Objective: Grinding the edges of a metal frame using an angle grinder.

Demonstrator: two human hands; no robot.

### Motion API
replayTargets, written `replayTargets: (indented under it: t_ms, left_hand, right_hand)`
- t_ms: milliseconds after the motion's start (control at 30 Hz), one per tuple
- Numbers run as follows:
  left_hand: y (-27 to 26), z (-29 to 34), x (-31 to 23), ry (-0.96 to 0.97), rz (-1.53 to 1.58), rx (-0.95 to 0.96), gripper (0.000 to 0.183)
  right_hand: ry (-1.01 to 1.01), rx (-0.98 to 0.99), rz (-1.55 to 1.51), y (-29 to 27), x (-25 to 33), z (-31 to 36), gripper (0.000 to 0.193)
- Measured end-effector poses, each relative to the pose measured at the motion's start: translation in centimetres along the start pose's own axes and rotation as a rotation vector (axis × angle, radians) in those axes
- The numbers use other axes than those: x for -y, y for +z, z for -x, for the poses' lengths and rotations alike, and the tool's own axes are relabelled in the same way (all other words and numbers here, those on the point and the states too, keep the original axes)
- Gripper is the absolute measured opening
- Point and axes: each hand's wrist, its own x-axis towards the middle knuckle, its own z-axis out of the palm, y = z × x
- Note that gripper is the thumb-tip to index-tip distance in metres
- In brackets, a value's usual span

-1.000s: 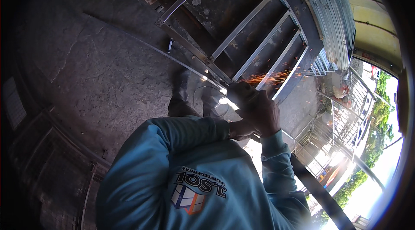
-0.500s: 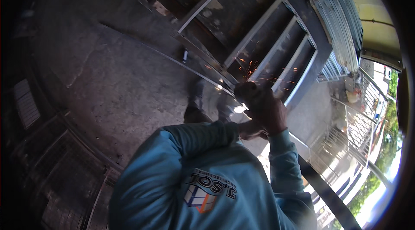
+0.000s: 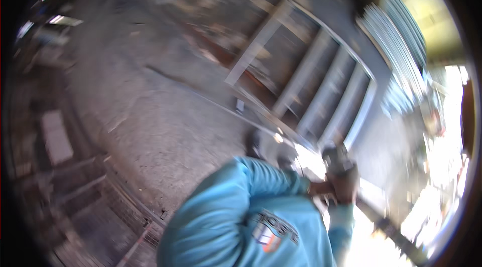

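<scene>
Both of my hands are together on a dark angle grinder (image 3: 337, 159), low and right of the middle. My right hand (image 3: 346, 184) wraps round its body. My left hand (image 3: 321, 188) reaches across from the left and closes at its rear, the fingers partly hidden and blurred. The grinder's head is beside the near corner of a grey metal frame (image 3: 325, 92) with several parallel bars. No sparks show at the grinder.
A long thin metal bar (image 3: 201, 95) runs along the concrete floor (image 3: 150, 131) to the frame's near side. A small object with a pale face (image 3: 240, 105) lies by it. Corrugated sheets (image 3: 394, 41) lean at the far right. A dark beam (image 3: 391, 232) crosses the lower right.
Orange sparks flew from the grinder before, and now none show. The whole view has shifted and blurred; my hands and the grinder appear lower and farther right, near the frame's corner.
</scene>
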Motion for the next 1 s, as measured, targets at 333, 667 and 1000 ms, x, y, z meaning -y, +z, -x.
replayTargets:
  t_ms: [333, 667, 1000]
  left_hand:
    - [7.7, -1.0, -3.7, -0.288, 0.367, -0.077, 0.039]
    - [5.2, -0.8, -1.8, -0.12, 0.502, -0.295, 0.031]
    - [4.4, -0.4, -3.0, -0.035, 0.602, -0.253, 0.022]
  right_hand:
    - [0.1, 0.059, 0.139, -3.5, -3.3, 2.5, 0.069]
    - [-0.013, 0.301, 0.267, -1.5, -2.7, -1.1, 0.068]
    - [-0.076, 0.354, 0.354, -0.5, -1.1, -2.6, 0.069]
